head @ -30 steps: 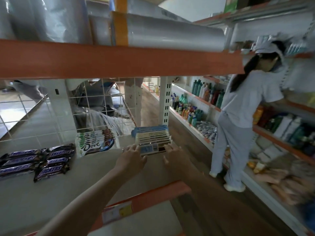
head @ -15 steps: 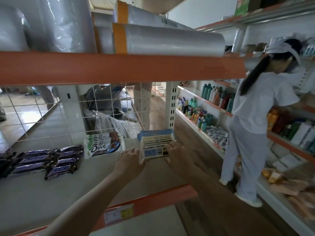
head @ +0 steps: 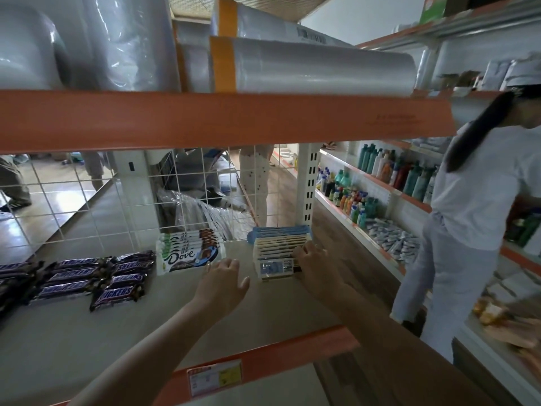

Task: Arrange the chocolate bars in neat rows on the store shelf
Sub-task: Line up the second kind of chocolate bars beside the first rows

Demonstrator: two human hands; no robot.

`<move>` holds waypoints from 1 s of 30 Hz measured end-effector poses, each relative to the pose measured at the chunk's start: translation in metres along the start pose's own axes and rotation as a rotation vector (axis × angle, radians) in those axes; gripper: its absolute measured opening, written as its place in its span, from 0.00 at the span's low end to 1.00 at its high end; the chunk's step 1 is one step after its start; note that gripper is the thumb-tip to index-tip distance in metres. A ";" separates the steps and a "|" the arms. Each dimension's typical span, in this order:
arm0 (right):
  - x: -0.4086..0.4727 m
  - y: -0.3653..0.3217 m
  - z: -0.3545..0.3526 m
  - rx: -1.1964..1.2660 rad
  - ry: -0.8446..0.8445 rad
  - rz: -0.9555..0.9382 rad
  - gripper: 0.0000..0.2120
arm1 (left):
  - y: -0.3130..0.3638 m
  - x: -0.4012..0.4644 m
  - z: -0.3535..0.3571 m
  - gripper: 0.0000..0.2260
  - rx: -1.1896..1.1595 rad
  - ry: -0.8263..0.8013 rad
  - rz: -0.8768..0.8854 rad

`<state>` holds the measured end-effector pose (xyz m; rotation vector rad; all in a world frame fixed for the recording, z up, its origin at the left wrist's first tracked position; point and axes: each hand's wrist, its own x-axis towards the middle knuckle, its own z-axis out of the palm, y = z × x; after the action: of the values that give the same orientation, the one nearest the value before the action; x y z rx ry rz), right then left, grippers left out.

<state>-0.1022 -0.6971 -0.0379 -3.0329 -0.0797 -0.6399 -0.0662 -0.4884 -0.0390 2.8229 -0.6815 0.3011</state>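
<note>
Left hand (head: 224, 281) pulls back, fingers spread and empty; right hand (head: 314, 260) seemingly rests flat against the cream chocolate bars (head: 275, 254) near the shelf (head: 263, 312) back-right corner. Push unevenly and that row fans out.

— Where am I?
— A shop. Orange-edged shelf (head: 205, 323) under my arms, price tag (head: 214, 377) on its lip, Snickers (head: 96, 278) and Dove (head: 187, 253) bars in rows.
— Anything more?
— Bottles (head: 377, 177) line the aisle racks beside me (all sorts of colours), and a worker (head: 474, 218) in white stands at them.
</note>
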 end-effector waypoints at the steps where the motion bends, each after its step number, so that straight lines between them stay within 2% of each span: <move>1: 0.000 0.000 -0.001 0.011 -0.002 -0.005 0.15 | -0.001 0.000 0.000 0.23 -0.009 0.006 0.003; 6: 0.001 0.005 -0.009 0.117 -0.046 -0.056 0.08 | -0.010 -0.002 -0.002 0.22 -0.114 0.039 0.022; 9: 0.001 0.003 -0.012 0.235 -0.123 -0.072 0.06 | -0.016 -0.005 -0.003 0.23 -0.286 0.010 0.005; 11: 0.001 -0.001 -0.017 0.323 -0.155 -0.076 0.06 | -0.016 -0.007 -0.002 0.23 -0.463 0.002 -0.060; 15: 0.003 -0.020 -0.036 0.535 -0.203 -0.048 0.07 | -0.016 -0.012 -0.010 0.24 -1.049 -0.010 -0.292; 16: 0.004 -0.024 -0.040 0.571 -0.217 -0.040 0.07 | -0.018 -0.013 -0.012 0.23 -1.139 -0.043 -0.322; 19: 0.006 -0.038 -0.048 0.643 -0.237 -0.062 0.08 | -0.024 -0.024 -0.025 0.06 -1.319 -0.130 -0.314; 20: 0.006 -0.042 -0.050 0.651 -0.245 -0.070 0.08 | -0.026 -0.027 -0.029 0.04 -1.385 -0.120 -0.315; 23: 0.004 -0.053 -0.053 0.694 -0.258 -0.060 0.09 | -0.029 -0.034 -0.034 0.08 -1.476 -0.037 -0.383; 27: 0.002 -0.055 -0.057 0.873 -0.221 0.062 0.08 | -0.037 -0.042 -0.037 0.06 -1.507 0.047 -0.427; 30: -0.002 -0.050 -0.060 0.997 -0.264 0.141 0.06 | -0.046 -0.048 -0.040 0.02 -1.575 0.067 -0.460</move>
<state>-0.1308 -0.6502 0.0177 -2.1011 -0.1393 -0.1020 -0.0925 -0.4175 -0.0204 1.3443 -0.0642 -0.1884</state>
